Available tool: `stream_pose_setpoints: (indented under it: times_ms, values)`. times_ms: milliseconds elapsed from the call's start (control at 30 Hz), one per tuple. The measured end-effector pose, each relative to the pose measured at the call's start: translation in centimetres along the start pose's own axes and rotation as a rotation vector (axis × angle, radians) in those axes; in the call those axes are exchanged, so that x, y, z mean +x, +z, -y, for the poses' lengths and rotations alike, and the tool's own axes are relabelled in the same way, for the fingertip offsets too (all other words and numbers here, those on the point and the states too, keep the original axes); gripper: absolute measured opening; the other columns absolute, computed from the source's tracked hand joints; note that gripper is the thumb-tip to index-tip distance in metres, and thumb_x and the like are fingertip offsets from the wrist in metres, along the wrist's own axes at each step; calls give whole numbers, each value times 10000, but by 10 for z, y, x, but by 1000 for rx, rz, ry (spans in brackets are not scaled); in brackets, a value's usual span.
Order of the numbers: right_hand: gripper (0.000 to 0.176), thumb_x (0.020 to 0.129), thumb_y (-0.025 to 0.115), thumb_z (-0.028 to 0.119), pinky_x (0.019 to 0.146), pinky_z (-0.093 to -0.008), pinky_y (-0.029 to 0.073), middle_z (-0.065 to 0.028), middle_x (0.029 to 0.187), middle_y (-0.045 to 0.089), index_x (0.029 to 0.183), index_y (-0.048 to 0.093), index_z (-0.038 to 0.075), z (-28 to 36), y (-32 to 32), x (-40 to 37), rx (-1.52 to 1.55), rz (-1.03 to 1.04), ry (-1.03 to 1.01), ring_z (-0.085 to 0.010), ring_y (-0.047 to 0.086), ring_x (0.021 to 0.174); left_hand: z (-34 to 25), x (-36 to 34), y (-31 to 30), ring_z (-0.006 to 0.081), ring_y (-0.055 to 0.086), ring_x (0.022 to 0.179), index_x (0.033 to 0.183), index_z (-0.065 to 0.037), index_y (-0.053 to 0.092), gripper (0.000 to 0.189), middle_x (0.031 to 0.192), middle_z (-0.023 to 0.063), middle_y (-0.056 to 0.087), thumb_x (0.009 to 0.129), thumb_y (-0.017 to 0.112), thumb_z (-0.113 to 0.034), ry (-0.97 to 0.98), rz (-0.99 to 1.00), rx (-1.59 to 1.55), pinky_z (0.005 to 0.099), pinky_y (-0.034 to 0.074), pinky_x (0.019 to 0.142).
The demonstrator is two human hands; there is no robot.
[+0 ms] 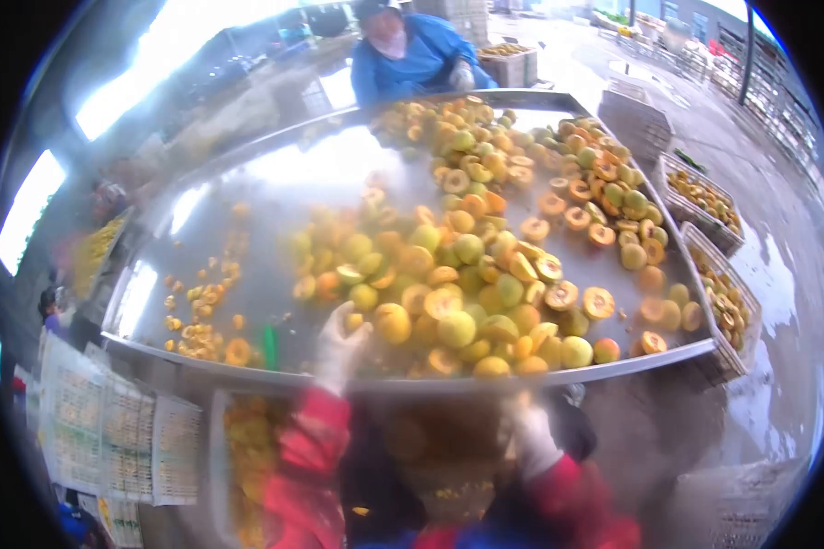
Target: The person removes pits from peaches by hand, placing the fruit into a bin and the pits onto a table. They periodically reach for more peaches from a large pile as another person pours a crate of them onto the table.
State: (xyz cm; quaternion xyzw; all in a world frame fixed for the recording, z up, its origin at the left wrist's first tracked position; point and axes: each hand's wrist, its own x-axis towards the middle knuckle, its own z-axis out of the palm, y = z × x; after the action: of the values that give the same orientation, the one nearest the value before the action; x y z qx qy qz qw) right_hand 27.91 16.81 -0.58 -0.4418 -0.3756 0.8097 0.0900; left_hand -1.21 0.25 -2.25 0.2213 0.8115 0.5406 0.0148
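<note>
In red sleeves (311, 439) at frame bottom, has left hand (341, 346) by fruit (468, 249) piled mid-frame, cannot tell grip there or in blurred right hand (533, 435), lower centre; likely handles light, firm, slick on cut faces, best cupped by skin side.

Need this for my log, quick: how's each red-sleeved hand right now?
Left hand: half-curled at a small fruit piece; whether it grips cannot be told.
Right hand: too blurred to tell.
</note>
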Motion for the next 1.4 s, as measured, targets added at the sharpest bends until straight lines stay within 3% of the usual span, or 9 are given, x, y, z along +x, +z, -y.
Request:
stream_pose_setpoints:
  times_ms: [67, 167, 200, 267, 300, 500, 767, 967, 1400]
  values:
    - [160, 840, 607, 182, 374, -289, 403, -42, 566, 503, 801, 513, 60, -12, 5, -18, -79, 18, 14, -149, 481, 416, -49, -26, -24, 149, 602, 703, 1278, -37, 473, 408, 1066, 125, 618, 922, 507, -233, -214, 83, -660, 258, 500, 552]
    - [172, 840, 613, 182, 428, -316, 446, -61, 598, 528, 883, 520, 44, -39, 6, -36, -292, 169, 7, -167, 506, 443, -89, -87, -33, 172, 597, 683, 1276, -18, 487, 499, 1096, 173, 625, 916, 437, -359, -467, 301, -1171, 252, 438, 483]
    - [193, 840, 612, 192, 465, -333, 469, -78, 611, 545, 901, 523, 31, -49, 6, -39, -322, 262, -43, -186, 530, 468, -81, -102, -32, 186, 591, 672, 1278, -13, 492, 518, 1114, 186, 622, 898, 453, -363, -287, 379, -562, 261, 421, 479]
    - [252, 840, 591, 216, 557, -367, 495, -131, 658, 594, 946, 518, -1, -54, 9, -51, -838, 284, -661, -246, 608, 567, -90, -142, -22, 208, 590, 684, 1284, -25, 491, 512, 1200, 191, 589, 883, 481, -342, -550, 429, -1000, 266, 426, 501]
    - [290, 841, 559, 242, 618, -410, 502, -194, 734, 631, 972, 515, -13, -47, 21, -60, -792, 268, -472, -325, 653, 694, -86, -158, -17, 234, 606, 721, 1298, -40, 482, 514, 1240, 197, 561, 876, 494, -334, -652, 403, -1132, 279, 451, 528]
    - [238, 810, 611, 275, 486, -437, 483, -138, 568, 597, 821, 508, 60, -90, 21, -45, -1401, 243, -877, -313, 608, 484, -66, -210, -3, 355, 626, 939, 1159, -83, 514, 281, 1276, 231, 515, 965, 429, -267, -913, 180, -1431, 439, 537, 764]
    - [132, 829, 519, 195, 545, -452, 429, -106, 704, 640, 835, 528, 64, -123, 35, -39, -1721, 215, -864, -274, 644, 584, -58, -221, 10, 370, 584, 1027, 1188, -52, 498, 333, 1167, 222, 573, 951, 467, -284, -808, 102, -1421, 500, 463, 918]
    - [164, 814, 544, 173, 548, -431, 422, -90, 731, 642, 905, 576, 40, -103, 45, -54, -1822, 331, -714, -253, 649, 628, -64, -225, 13, 251, 612, 926, 1181, -17, 490, 477, 1081, 190, 614, 991, 355, -432, -825, 86, -969, 375, 514, 833]
    - [129, 793, 558, 139, 465, -475, 432, -121, 710, 656, 838, 637, 48, -107, 48, -54, -1934, 382, -616, -298, 650, 626, -62, -224, 19, 204, 643, 730, 943, 25, 603, 523, 879, 168, 649, 989, 364, -438, -760, 78, -643, 321, 543, 695]
